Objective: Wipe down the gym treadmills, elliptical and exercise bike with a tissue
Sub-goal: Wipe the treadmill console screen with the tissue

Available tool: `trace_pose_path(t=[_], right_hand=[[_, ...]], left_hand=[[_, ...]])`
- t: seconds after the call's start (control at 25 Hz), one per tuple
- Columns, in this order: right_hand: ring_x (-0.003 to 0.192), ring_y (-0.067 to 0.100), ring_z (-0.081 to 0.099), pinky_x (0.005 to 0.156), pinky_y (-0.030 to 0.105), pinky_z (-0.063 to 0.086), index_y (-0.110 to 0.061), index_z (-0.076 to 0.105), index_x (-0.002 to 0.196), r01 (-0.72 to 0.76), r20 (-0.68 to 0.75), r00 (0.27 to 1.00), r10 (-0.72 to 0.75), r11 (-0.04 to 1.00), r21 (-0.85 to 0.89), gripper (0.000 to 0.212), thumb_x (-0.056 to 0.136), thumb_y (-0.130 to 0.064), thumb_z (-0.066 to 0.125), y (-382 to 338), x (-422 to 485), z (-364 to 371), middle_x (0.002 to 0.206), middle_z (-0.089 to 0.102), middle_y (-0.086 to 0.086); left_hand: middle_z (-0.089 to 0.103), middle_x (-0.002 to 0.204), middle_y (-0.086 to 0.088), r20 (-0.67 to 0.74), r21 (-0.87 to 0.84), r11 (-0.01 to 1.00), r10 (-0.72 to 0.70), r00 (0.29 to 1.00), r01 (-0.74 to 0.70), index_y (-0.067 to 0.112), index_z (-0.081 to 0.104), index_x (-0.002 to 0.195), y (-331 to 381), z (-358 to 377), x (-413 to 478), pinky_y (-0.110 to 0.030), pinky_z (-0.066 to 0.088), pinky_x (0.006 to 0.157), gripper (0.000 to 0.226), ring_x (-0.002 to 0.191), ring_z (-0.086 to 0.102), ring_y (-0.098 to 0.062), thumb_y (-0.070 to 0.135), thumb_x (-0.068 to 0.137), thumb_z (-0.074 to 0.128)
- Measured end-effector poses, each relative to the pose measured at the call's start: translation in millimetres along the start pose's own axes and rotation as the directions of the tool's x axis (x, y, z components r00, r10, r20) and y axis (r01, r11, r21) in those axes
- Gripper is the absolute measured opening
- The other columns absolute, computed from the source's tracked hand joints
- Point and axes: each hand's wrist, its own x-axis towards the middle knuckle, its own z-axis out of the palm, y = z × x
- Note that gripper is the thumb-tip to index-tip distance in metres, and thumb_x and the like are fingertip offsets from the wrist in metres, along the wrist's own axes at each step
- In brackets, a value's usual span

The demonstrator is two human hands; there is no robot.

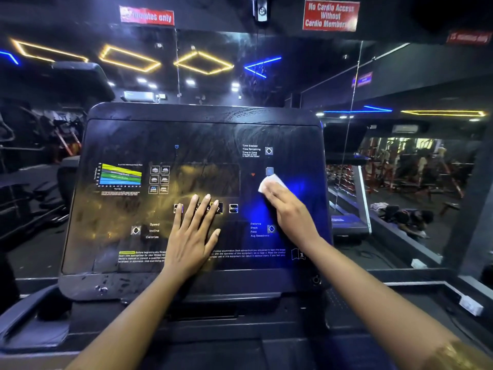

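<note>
1. Both hands are on the sloped face of the treadmill console [202,140], well apart from each other, with the forearms reaching in from the bottom of the view.
2. The left hand [194,233] lies palm down on the lower middle of the panel, fingers straight and slightly spread, holding nothing. Its fingertips reach a row of small square buttons [233,208] and cover some of them.
3. The right hand [288,206] is flat on the right side of the panel, its fingers laid out straight over a white tissue [270,182] and pressing it against the glossy surface.
4. The tissue is folded small. Its upper edge sticks out past the fingertips, just below a small square key and beside a red heart mark.
5. The panel is dark and shows smeared streaks across its middle and upper parts, with blue and yellow light reflected on it.
6. A coloured chart [120,174] is printed on the left side of the console, well away from both hands.
7. A gold bracelet [453,353] is on the right wrist.
8. Behind the console a mirror wall [400,89] reflects yellow and blue ceiling lights, and a red sign [330,15] above it reads "No Cardio Access Without Cardio Members".
</note>
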Motion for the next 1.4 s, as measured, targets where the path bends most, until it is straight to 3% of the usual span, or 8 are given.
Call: trace_pose_path(t=[0.2, 0.32, 0.56, 0.68, 0.96, 1.04, 1.24, 1.4], right_hand=[[0.129, 0.019, 0.044, 0.107, 0.027, 0.035, -0.002, 0.056, 0.127, 0.317, 0.188, 0.928, -0.322, 0.947, 0.060, 0.055, 0.097, 0.003, 0.010, -35, -83, 14, 0.135, 0.052, 0.010], [0.128, 0.020, 0.044, 0.111, 0.023, 0.027, 0.000, 0.057, 0.125, 0.445, 0.201, 0.870, -0.450, 0.893, 0.074, 0.051, 0.100, -0.001, 0.012, -34, -84, 1, 0.133, 0.054, 0.011], [0.115, 0.028, 0.057, 0.094, 0.037, 0.048, 0.002, 0.061, 0.119, 0.098, 0.011, 0.995, -0.099, 0.993, 0.069, 0.036, 0.087, 0.004, 0.044, -19, 9, 7, 0.125, 0.059, 0.015], [0.120, 0.026, 0.053, 0.096, 0.034, 0.046, 0.000, 0.059, 0.122, 0.147, 0.062, 0.986, -0.153, 0.985, 0.091, 0.043, 0.083, 0.011, 0.049, -32, -14, 23, 0.129, 0.057, 0.013], [0.131, 0.021, 0.042, 0.109, 0.030, 0.034, -0.002, 0.052, 0.130, 0.429, 0.251, 0.857, -0.449, 0.893, 0.134, 0.050, 0.101, -0.005, 0.012, -36, -107, 6, 0.138, 0.049, 0.009], [0.126, 0.022, 0.047, 0.104, 0.032, 0.040, -0.003, 0.057, 0.126, 0.389, 0.222, 0.888, -0.403, 0.915, 0.108, 0.049, 0.101, -0.006, 0.015, -22, -106, -6, 0.134, 0.053, 0.010], [0.116, 0.031, 0.056, 0.102, 0.036, 0.038, 0.004, 0.058, 0.121, -0.025, 0.071, 0.997, 0.025, 1.000, -0.001, 0.044, 0.087, 0.003, 0.031, 18, -60, -29, 0.126, 0.058, 0.019], [0.115, 0.029, 0.054, 0.105, 0.032, 0.035, 0.003, 0.060, 0.120, 0.076, 0.122, 0.990, -0.074, 0.997, -0.012, 0.043, 0.085, 0.003, 0.035, -6, -94, -13, 0.125, 0.059, 0.017]], left_hand=[[0.033, 0.152, -0.009, -0.013, 0.015, 1.000, 0.015, 1.000, -0.014, 0.013, 0.032, 0.146, -1, 1, 0, -0.048, 0.012, 0.115, 0.059, 0.142, 0.023, -0.028, 0.040, 0.094, 0.034], [0.033, 0.152, -0.009, -0.016, 0.020, 1.000, 0.012, 1.000, -0.012, 0.012, 0.033, 0.146, -1, 1, -1, -0.048, 0.013, 0.115, 0.059, 0.142, 0.023, -0.028, 0.040, 0.094, 0.034], [0.031, 0.153, -0.008, -0.008, 0.017, 1.000, 0.009, 1.000, -0.009, 0.012, 0.034, 0.146, -1, 0, -1, -0.048, 0.011, 0.116, 0.059, 0.143, 0.023, -0.028, 0.041, 0.094, 0.033], [0.031, 0.153, -0.009, -0.006, 0.013, 1.000, 0.008, 1.000, -0.008, 0.012, 0.034, 0.146, 0, 1, -1, -0.048, 0.012, 0.116, 0.059, 0.143, 0.022, -0.028, 0.041, 0.095, 0.034], [0.033, 0.152, -0.009, -0.004, 0.002, 1.000, 0.013, 1.000, -0.013, 0.012, 0.036, 0.145, 0, 0, -2, -0.048, 0.013, 0.115, 0.058, 0.142, 0.023, -0.029, 0.041, 0.095, 0.034], [0.033, 0.152, -0.009, 0.004, -0.011, 1.000, 0.009, 1.000, -0.009, 0.012, 0.034, 0.146, 0, -2, -1, -0.048, 0.013, 0.115, 0.059, 0.142, 0.023, -0.029, 0.041, 0.095, 0.034], [0.032, 0.153, -0.008, 0.020, -0.092, 0.993, 0.080, 0.997, -0.077, 0.014, 0.031, 0.147, 21, -3, -10, -0.048, 0.014, 0.116, 0.059, 0.143, 0.022, -0.028, 0.042, 0.094, 0.036], [0.031, 0.153, -0.007, 0.058, -0.077, 0.989, 0.133, 0.989, -0.129, 0.017, 0.026, 0.147, 37, 3, -22, -0.050, 0.018, 0.114, 0.060, 0.143, 0.023, -0.026, 0.044, 0.094, 0.035]])
